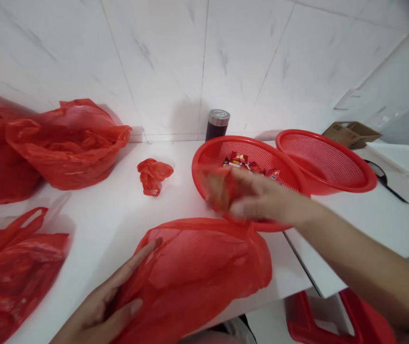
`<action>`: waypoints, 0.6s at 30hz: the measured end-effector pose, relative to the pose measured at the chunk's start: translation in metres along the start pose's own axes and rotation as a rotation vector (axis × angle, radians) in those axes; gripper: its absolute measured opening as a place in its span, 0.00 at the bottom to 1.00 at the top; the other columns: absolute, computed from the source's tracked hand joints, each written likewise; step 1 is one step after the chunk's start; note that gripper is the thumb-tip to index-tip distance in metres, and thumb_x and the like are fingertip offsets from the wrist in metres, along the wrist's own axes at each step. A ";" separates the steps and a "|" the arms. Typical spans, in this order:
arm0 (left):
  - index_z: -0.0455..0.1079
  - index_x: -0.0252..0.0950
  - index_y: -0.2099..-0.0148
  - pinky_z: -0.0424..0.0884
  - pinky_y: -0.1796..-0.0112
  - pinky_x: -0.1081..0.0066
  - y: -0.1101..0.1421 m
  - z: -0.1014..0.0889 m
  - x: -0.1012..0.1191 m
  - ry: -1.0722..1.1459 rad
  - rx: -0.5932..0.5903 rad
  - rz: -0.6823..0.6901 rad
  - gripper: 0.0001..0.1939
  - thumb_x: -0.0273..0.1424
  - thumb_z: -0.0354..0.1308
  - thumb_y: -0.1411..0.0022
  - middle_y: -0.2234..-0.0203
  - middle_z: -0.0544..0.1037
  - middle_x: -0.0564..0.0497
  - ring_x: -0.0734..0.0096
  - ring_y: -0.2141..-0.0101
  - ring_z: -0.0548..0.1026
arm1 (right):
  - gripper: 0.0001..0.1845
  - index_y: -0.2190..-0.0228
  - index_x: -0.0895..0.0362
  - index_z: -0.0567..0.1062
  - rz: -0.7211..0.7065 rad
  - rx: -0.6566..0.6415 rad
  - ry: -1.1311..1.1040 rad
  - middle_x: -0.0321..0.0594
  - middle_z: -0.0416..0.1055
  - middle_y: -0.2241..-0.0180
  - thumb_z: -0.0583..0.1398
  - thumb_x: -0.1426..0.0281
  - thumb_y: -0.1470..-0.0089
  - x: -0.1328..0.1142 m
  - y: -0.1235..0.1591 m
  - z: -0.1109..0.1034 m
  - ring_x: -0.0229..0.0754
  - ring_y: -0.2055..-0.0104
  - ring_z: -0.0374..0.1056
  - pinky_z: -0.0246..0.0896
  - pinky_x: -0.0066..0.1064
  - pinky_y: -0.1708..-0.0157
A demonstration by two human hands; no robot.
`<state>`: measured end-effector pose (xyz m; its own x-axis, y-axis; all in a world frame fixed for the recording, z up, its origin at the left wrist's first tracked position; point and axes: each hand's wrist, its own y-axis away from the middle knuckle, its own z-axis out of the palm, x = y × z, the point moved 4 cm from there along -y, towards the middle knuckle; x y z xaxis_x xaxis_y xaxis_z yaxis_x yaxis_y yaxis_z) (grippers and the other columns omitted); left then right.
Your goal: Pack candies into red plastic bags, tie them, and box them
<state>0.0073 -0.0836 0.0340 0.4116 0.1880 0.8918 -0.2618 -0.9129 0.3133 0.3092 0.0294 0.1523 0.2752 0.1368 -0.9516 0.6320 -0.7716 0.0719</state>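
Your right hand, blurred above the red basket, is curled shut on something red you can't make out; your left hand lies spread open against the red bag.

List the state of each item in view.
Left hand, flat on near bag
Near bag, spread flat
Right hand, blurred over front basket, grip unclear
Front basket, holding red packets
Rear basket, tilted
Small bag, crumpled
Far bag, mouth open
Tumbler, lidded
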 end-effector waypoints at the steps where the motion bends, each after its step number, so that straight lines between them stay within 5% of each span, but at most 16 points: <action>1: 0.53 0.58 0.33 0.48 0.38 0.54 -0.001 0.004 0.001 0.036 -0.008 -0.020 0.32 0.45 0.55 0.38 0.33 0.56 0.63 0.57 0.34 0.50 | 0.37 0.41 0.48 0.61 -0.011 -0.144 -0.012 0.40 0.72 0.53 0.65 0.56 0.49 -0.005 0.003 0.029 0.43 0.55 0.72 0.69 0.31 0.60; 5: 0.50 0.56 0.32 0.53 0.39 0.58 -0.002 0.013 0.002 0.123 -0.006 -0.035 0.33 0.45 0.54 0.37 0.32 0.53 0.62 0.60 0.34 0.51 | 0.37 0.40 0.49 0.60 0.039 -0.266 0.457 0.44 0.69 0.48 0.64 0.59 0.50 0.021 0.008 0.097 0.49 0.49 0.69 0.66 0.36 0.52; 9: 0.49 0.58 0.32 0.49 0.38 0.60 -0.003 0.011 0.003 0.001 0.048 0.028 0.34 0.45 0.55 0.38 0.32 0.50 0.64 0.63 0.33 0.46 | 0.23 0.47 0.57 0.69 0.124 -0.235 0.775 0.53 0.70 0.50 0.58 0.74 0.46 0.043 0.011 0.104 0.56 0.51 0.70 0.66 0.41 0.53; 12: 0.50 0.58 0.32 0.48 0.38 0.59 -0.003 0.010 0.003 -0.055 0.082 0.038 0.33 0.46 0.54 0.38 0.32 0.52 0.64 0.63 0.33 0.47 | 0.15 0.54 0.51 0.74 0.054 -0.265 0.542 0.41 0.73 0.51 0.60 0.68 0.44 0.019 0.015 0.081 0.45 0.53 0.71 0.66 0.32 0.54; 14: 0.50 0.58 0.32 0.46 0.38 0.57 -0.004 0.010 0.003 -0.104 0.099 0.048 0.33 0.46 0.53 0.37 0.32 0.53 0.63 0.62 0.33 0.47 | 0.12 0.55 0.50 0.74 -0.002 -0.114 0.434 0.35 0.75 0.56 0.58 0.65 0.41 0.001 0.011 0.049 0.39 0.56 0.72 0.66 0.27 0.57; 16: 0.50 0.57 0.32 0.43 0.38 0.54 -0.005 0.010 0.005 -0.156 0.117 0.069 0.33 0.45 0.54 0.37 0.32 0.54 0.61 0.60 0.33 0.47 | 0.12 0.55 0.52 0.73 0.015 0.134 0.585 0.36 0.76 0.58 0.56 0.65 0.40 0.001 0.002 0.009 0.39 0.57 0.72 0.65 0.28 0.58; 18: 0.50 0.56 0.32 0.43 0.38 0.52 -0.006 0.010 0.007 -0.179 0.125 0.091 0.33 0.44 0.54 0.37 0.32 0.54 0.60 0.59 0.33 0.48 | 0.17 0.50 0.54 0.70 0.150 0.222 0.882 0.42 0.74 0.53 0.57 0.66 0.41 0.022 -0.010 -0.021 0.45 0.51 0.70 0.63 0.33 0.53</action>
<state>0.0205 -0.0800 0.0349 0.5425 0.0454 0.8388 -0.1993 -0.9631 0.1811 0.3246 0.0532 0.1366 0.8531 0.3793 -0.3581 0.4166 -0.9086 0.0300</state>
